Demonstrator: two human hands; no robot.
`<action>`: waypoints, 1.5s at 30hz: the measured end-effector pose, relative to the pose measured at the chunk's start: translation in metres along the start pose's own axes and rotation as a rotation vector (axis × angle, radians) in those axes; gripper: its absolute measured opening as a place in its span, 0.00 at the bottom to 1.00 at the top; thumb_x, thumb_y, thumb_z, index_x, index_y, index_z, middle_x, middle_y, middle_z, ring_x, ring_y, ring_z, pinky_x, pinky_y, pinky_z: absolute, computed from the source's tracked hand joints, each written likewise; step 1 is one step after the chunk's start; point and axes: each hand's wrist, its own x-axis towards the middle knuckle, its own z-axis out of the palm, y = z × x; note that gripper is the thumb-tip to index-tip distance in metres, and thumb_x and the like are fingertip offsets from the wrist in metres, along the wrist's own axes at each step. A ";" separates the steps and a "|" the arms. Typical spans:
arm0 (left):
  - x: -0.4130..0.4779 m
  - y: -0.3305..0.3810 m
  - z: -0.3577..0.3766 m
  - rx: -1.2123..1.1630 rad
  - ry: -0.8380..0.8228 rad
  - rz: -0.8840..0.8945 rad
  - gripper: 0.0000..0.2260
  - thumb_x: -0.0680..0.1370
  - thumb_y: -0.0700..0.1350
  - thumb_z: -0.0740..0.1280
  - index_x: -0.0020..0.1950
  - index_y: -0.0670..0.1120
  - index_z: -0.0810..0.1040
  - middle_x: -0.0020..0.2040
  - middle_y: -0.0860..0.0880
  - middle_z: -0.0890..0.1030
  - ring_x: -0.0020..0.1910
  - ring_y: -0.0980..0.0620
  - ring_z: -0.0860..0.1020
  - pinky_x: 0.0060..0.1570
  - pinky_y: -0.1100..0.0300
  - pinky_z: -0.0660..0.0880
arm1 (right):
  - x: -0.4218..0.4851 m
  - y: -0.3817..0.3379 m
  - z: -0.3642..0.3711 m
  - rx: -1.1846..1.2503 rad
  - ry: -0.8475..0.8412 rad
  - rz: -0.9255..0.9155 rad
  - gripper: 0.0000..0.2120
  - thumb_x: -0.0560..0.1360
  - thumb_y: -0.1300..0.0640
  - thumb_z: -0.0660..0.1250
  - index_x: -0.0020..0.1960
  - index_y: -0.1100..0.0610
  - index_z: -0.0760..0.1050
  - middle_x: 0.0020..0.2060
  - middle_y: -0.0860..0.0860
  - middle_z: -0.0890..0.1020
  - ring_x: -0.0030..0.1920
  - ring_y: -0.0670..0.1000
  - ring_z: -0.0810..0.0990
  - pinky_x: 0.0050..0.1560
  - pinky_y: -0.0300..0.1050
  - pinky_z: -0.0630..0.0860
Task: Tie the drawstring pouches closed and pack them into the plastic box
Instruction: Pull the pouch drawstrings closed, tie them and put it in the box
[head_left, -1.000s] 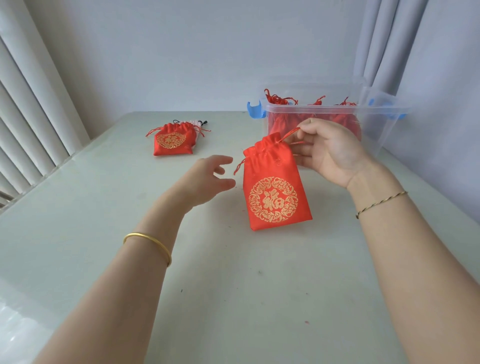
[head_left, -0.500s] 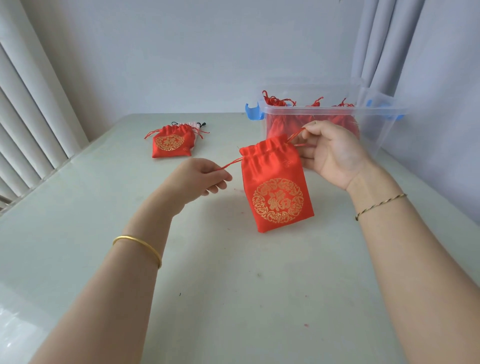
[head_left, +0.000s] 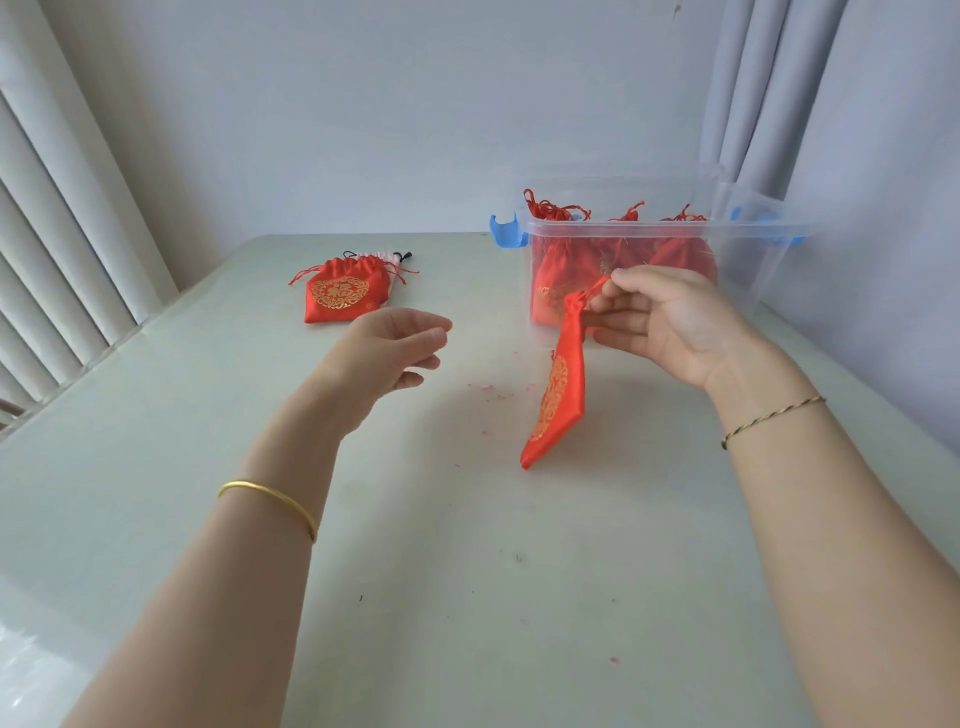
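Observation:
A red drawstring pouch with a gold emblem hangs edge-on above the table, its neck drawn tight. My right hand pinches its red cord at the top, just in front of the clear plastic box. Several red pouches lie inside that box. My left hand hovers to the left of the hanging pouch, fingers loosely spread, holding nothing. Another red pouch lies flat on the table at the far left, on top of a pale pouch that is mostly hidden.
The box has blue latches at its sides and stands by grey curtains at the back right. Vertical blinds run along the table's left edge. Small red fibres are scattered on the pale table.
My left hand has let go of the left cord and opened. The pouch, now cinched, has swung edge-on and hangs from my right hand.

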 end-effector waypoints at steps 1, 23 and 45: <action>0.001 -0.001 0.001 0.052 0.024 0.027 0.08 0.77 0.42 0.65 0.56 0.49 0.77 0.51 0.52 0.78 0.45 0.57 0.77 0.42 0.63 0.73 | 0.000 -0.002 0.002 0.001 -0.018 -0.012 0.12 0.77 0.61 0.58 0.35 0.57 0.72 0.30 0.49 0.81 0.35 0.50 0.83 0.42 0.44 0.79; -0.007 -0.001 -0.002 0.068 -0.346 0.077 0.12 0.81 0.41 0.56 0.52 0.42 0.80 0.33 0.53 0.75 0.31 0.56 0.69 0.38 0.64 0.70 | -0.001 -0.002 0.003 0.161 -0.041 0.014 0.13 0.76 0.60 0.55 0.34 0.56 0.67 0.28 0.50 0.78 0.31 0.49 0.79 0.37 0.40 0.77; -0.010 0.038 -0.005 -0.801 0.034 0.176 0.18 0.81 0.53 0.55 0.33 0.50 0.71 0.49 0.55 0.81 0.53 0.56 0.77 0.59 0.59 0.68 | -0.005 -0.011 0.007 0.040 0.317 0.048 0.11 0.77 0.57 0.63 0.36 0.56 0.75 0.22 0.45 0.76 0.20 0.42 0.72 0.25 0.32 0.69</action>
